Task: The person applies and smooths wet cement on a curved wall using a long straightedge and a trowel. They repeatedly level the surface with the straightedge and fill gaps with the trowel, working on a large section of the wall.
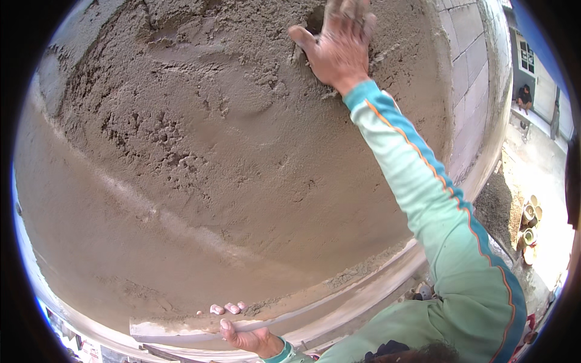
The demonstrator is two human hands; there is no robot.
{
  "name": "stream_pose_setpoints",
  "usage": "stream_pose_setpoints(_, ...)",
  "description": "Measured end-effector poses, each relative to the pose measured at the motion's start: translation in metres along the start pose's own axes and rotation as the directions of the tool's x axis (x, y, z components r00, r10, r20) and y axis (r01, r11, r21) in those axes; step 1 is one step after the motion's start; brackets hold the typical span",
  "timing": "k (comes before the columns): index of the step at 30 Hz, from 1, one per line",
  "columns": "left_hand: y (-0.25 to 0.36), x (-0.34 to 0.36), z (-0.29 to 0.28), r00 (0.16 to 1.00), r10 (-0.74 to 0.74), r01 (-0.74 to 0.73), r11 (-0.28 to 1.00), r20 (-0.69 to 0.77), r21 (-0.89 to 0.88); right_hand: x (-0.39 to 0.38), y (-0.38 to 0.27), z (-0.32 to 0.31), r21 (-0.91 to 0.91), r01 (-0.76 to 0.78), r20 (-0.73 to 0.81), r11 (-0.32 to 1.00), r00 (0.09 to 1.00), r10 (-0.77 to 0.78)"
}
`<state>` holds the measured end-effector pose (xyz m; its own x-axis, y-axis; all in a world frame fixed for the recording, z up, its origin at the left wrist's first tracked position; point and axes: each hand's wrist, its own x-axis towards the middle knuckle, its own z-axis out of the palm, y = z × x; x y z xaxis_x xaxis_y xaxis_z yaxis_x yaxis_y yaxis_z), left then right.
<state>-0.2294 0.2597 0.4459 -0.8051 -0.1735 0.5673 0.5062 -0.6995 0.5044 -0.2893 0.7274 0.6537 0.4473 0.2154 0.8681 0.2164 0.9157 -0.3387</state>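
Observation:
A wall of wet grey-brown plaster point(242, 157) fills most of the view, rough and pitted toward the top and smoother lower down. High up, my right hand point(342, 45) lies against the plaster with its thumb spread, its fingers slightly blurred. A dark hollow point(315, 21) shows beside that thumb. At the bottom, my left hand point(248, 336) grips a long straightedge point(175, 330), thumb on the near side and fingertips over the far side. Loose mortar point(357, 269) lies along the straightedge's upper side, next to the wall.
Bare grey blocks point(469, 66) border the plaster on the right. Far below on the right are several buckets point(529, 230), a heap of dark sand point(496, 202) and paved ground. Another person point(524, 98) sits by a building there.

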Motion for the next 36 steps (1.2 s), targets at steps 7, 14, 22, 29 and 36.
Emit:
stream_pose_setpoints(7, 0.007, -0.013, -0.003, 0.993, -0.055, 0.05, 0.998, 0.104, 0.045, 0.026, -0.003, 0.007, -0.008, -0.11, 0.422, 0.994, 0.901, 0.103)
stream_pose_setpoints(14, 0.008, -0.014, -0.008, 0.987, -0.059, 0.064, 0.998, 0.153, -0.027, 0.032, 0.055, -0.073, 0.744, -0.489, 0.466, 0.456, 0.868, 0.172)
stream_pose_setpoints(22, 0.0, -0.001, -0.002, 0.954, -0.151, 0.175, 0.982, 0.259, -0.071, -0.252, 0.176, -0.28, 0.182, -0.883, 0.697, -0.433, -0.195, 0.69)
stream_pose_setpoints(29, -0.007, -0.019, 0.023, 0.913, -0.194, 0.241, 0.966, 0.357, -0.09, -0.425, 0.179, -0.464, -0.212, -0.756, 0.476, -0.619, -0.633, 0.611)
stream_pose_setpoints(36, -0.007, -0.023, 0.019, 0.88, -0.249, 0.26, 0.965, 0.404, 0.028, -0.502, 0.058, -0.484, -0.369, -0.841, 0.477, -0.396, -0.536, 0.697)
